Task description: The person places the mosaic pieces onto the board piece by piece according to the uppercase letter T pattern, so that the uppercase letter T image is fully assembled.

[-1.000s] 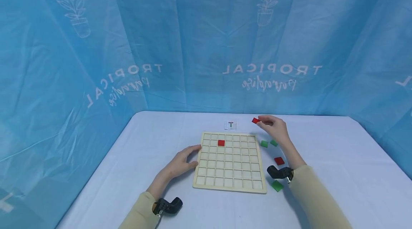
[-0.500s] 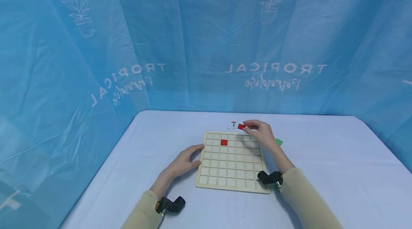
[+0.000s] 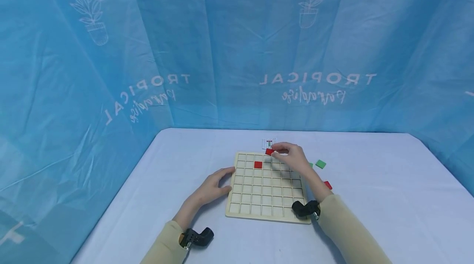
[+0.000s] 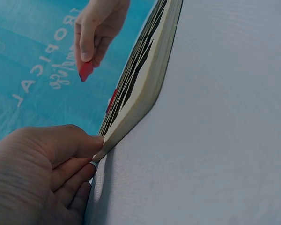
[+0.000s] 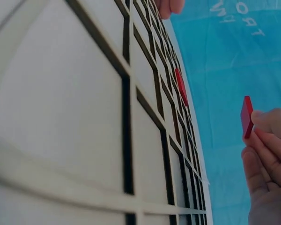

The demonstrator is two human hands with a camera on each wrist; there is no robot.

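A pale wooden grid board (image 3: 266, 218) lies on the table, with one red square tile (image 3: 258, 165) set in a cell near its far edge. My left hand (image 3: 210, 188) rests at the board's left edge, thumb and forefinger spread apart along it. In the left wrist view the thumb tip touches the rim. Above the far part of the board, my right hand (image 3: 292, 157) pinches another red square tile (image 5: 247, 117) between thumb and fingers. The right wrist view shows that tile tilted up on edge, apart from the board.
A small printed card (image 3: 269, 143) with a T pattern lies beyond the board. To the right are a green tile (image 3: 320, 164), a second green tile (image 3: 310, 165) partly hidden, and a red tile (image 3: 328, 184) behind the right forearm. A blue curtain (image 3: 237, 50) surrounds the white table.
My right hand has carried its red tile leftward and nearer, from beyond the board's right corner to over its far edge. My left hand stays at the board's left edge.
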